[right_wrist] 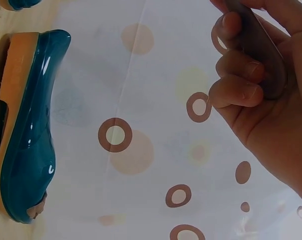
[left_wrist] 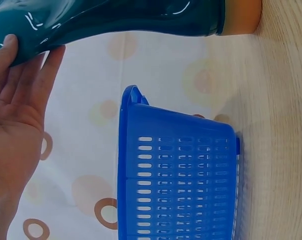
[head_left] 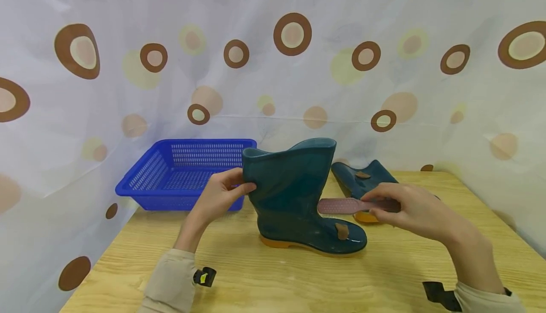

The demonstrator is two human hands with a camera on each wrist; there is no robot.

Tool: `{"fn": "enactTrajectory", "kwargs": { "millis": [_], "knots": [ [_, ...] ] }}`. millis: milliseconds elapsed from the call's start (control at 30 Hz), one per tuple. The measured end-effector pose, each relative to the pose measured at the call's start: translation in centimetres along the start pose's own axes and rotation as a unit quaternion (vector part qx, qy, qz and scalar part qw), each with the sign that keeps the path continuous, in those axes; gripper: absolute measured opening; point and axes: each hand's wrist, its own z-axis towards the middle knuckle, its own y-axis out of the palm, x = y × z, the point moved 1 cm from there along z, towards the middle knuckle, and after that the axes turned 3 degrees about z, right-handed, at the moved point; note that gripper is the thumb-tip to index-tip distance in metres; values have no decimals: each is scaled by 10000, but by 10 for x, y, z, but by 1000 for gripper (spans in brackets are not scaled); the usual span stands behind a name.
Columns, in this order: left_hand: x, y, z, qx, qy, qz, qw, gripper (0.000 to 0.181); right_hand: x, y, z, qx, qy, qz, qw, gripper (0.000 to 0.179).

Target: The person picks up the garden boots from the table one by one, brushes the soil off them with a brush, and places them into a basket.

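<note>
A dark teal rubber boot with an orange sole stands upright on the wooden table, toe to the right, a brown smear on its toe. At the back of its shaft my left hand pinches the boot, thumb on the near side; the left wrist view shows this hand at the shaft too. In my right hand is a pinkish scrub brush, gripped by its handle. The brush head is at the front of the ankle, bristles downward.
Behind on the left sits a blue perforated plastic basket. A second teal boot with brown smears is at the back right, its foot clear in the right wrist view. A patterned curtain hangs behind the table.
</note>
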Motion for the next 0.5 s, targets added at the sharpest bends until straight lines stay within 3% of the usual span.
{"fn": "enactTrajectory", "kwargs": {
  "millis": [167,500],
  "knots": [
    [1,2,-2,117,49,-86,9999,22,6,3,0,-34,-44,59,10000,16],
    [0,1,-5,192,27,-9,9998,24,16,13,-3,-480,284,502,9972,19]
  ]
}}
